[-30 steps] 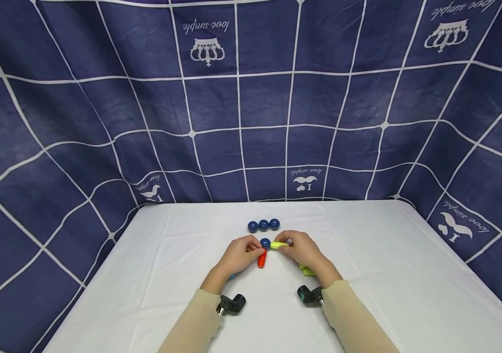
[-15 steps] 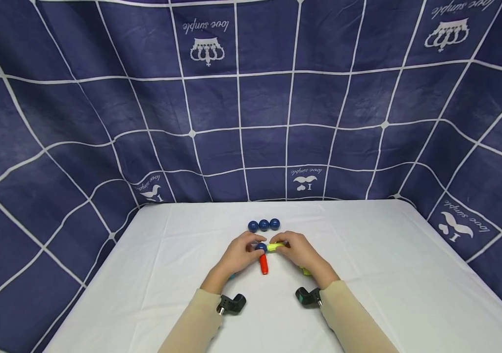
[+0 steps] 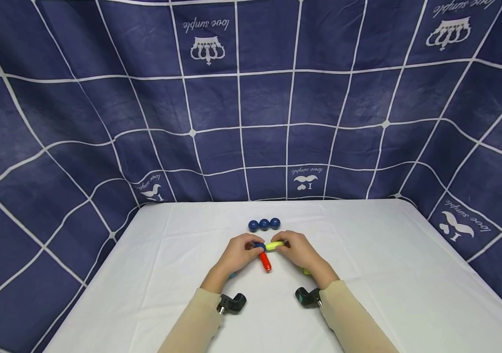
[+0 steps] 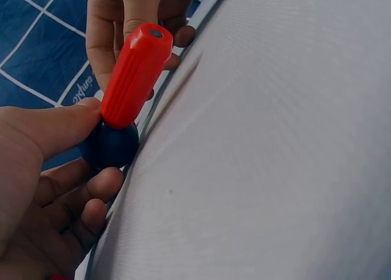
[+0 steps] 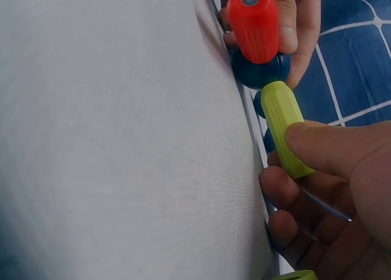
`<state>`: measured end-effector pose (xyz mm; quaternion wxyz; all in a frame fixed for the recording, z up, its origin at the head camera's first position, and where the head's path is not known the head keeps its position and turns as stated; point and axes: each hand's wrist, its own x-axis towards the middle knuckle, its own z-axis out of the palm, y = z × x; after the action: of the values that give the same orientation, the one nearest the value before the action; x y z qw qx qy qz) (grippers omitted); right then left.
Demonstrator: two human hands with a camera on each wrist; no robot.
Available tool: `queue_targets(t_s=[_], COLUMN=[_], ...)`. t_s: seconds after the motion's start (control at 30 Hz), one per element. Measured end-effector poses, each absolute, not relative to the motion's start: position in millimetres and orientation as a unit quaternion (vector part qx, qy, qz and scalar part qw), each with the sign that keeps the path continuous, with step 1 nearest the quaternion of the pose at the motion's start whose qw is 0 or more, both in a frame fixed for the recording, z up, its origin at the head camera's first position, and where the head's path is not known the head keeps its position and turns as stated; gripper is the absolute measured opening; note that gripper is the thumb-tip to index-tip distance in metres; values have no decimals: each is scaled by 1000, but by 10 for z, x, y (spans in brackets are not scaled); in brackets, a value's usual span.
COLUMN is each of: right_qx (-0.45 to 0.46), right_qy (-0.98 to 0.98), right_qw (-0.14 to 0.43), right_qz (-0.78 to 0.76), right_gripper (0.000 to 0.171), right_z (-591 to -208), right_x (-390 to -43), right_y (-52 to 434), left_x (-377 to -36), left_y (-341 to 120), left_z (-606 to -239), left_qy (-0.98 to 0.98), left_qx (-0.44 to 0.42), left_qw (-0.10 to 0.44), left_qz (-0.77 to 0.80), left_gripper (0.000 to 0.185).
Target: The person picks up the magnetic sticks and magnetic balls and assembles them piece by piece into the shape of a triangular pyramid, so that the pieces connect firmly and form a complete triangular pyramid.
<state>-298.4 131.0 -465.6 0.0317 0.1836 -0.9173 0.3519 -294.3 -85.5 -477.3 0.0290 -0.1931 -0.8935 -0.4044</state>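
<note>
1. A blue ball (image 3: 260,246) sits low over the middle of the white tabletop (image 3: 387,274), with a red rod (image 3: 265,262) and a yellow rod (image 3: 275,244) stuck to it.
2. The left hand (image 3: 238,254) pinches the ball (thumb on top).
3. The right hand (image 3: 298,251) clamps the yellow rod.
4. Three blue balls (image 3: 264,224) lie in a row just beyond the hands.

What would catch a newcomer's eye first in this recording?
Both hands meet mid-table on a small toy: the left hand pinches a blue ball with a red rod on it, and the right hand holds a yellow-green rod against that ball. Three more balls sit in a row just beyond, on the white table.
</note>
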Motion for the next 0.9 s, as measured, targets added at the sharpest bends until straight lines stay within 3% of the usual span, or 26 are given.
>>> queue_targets(t_s=[0.63,0.9], right_qx=[145,124], right_qy=[-914,-905], right_qw=[55,59], right_qz=[374,404], right_gripper=[17,28], right_z=[-4616,-4540], right_x=[-3008,-3170], right_y=[1423,1434], left_x=[-2942,-2960], left_y=[-842,-865], left_z=[-4746,-4754], left_qy=[-890,-890], left_qx=[-181,-170], left_qw=[-2,-4], left_qz=[-418,-423], left_gripper=[21,20])
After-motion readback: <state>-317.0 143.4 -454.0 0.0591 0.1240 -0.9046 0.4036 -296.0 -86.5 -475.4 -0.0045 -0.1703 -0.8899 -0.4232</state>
